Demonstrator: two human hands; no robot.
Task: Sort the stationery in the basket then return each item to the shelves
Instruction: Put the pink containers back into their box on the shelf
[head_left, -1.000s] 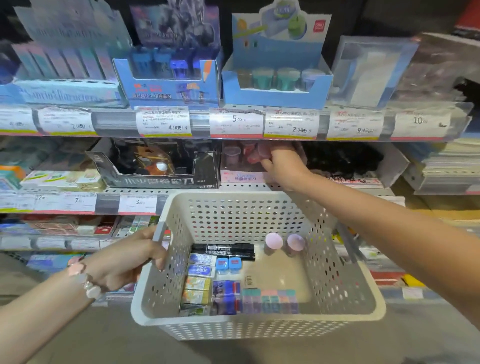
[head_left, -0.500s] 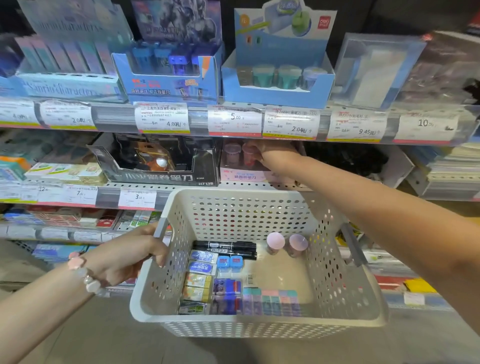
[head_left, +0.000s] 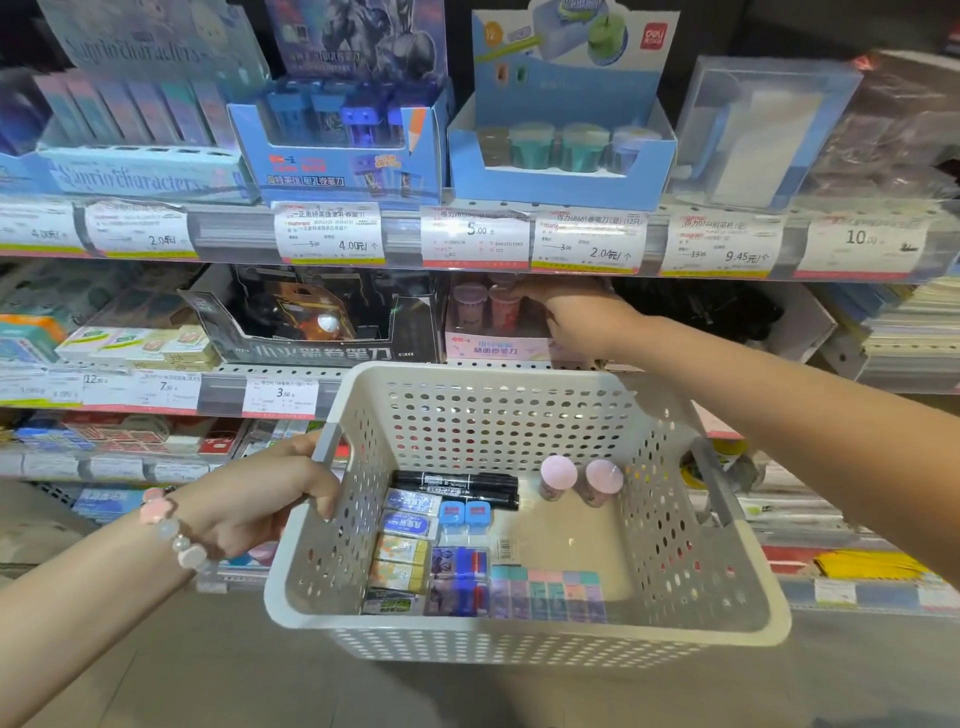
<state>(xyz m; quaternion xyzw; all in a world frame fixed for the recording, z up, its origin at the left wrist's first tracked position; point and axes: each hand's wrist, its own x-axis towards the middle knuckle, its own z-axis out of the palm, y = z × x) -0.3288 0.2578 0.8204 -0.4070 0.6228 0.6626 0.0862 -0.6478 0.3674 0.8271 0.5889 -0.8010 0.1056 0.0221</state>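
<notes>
While the left hand (head_left: 249, 499) grips the white basket (head_left: 524, 631) by its 9 o'clock handle, the right hand (head_left: 576, 322) has pushed deeper into the pink display box (head_left: 493, 345) at 12 o'clock, fingertips on a pink sharpener (head_left: 503, 306); whether they pinch it is unclear. Two pink sharpeners (head_left: 558, 475) remain in the basket.

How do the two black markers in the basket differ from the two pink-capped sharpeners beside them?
The black markers are long, slim and lie flat side by side; the pink-capped sharpeners are short and round and stand roughly upright. The markers are black with white print; the sharpeners are pale pink. Both pairs sit at the far end of the basket.
</notes>
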